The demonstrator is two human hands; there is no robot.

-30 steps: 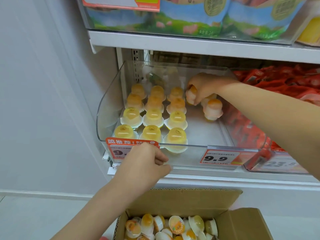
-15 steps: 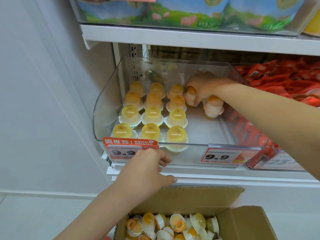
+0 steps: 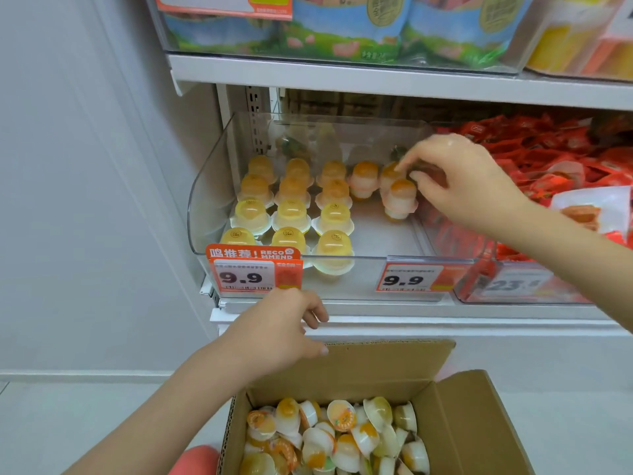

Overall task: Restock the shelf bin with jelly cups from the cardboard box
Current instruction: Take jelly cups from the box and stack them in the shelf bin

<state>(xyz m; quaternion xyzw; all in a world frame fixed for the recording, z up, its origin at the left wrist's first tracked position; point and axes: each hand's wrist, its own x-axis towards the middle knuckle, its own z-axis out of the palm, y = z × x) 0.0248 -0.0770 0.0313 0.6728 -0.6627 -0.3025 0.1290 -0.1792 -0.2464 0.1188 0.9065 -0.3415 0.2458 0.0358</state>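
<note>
The clear shelf bin [image 3: 209, 186] holds three columns of upside-down yellow and orange jelly cups [image 3: 291, 214] on its left side. My right hand [image 3: 459, 180] reaches into the bin's back right, where thumb and index fingertip pinch an orange-topped jelly cup [image 3: 389, 172]. Another cup [image 3: 364, 180] stands just left of it, and a third one [image 3: 399, 200] stands in front. My left hand [image 3: 284, 323] hovers below the bin's front edge, fingers loosely curled and holding nothing. The open cardboard box [image 3: 455, 416] below is filled with several loose jelly cups [image 3: 342, 430].
A neighbouring bin of red snack packets [image 3: 548, 166] sits right of the jelly bin. Bagged goods [image 3: 342, 29] fill the shelf above. Two 9.9 price tags [image 3: 253, 272] hang on the bin front. A white wall [image 3: 85, 200] stands to the left.
My right hand has set down one cup in the back row and shifted right, opening to a fingertip pinch on another. My left hand has dropped slightly toward the box.
</note>
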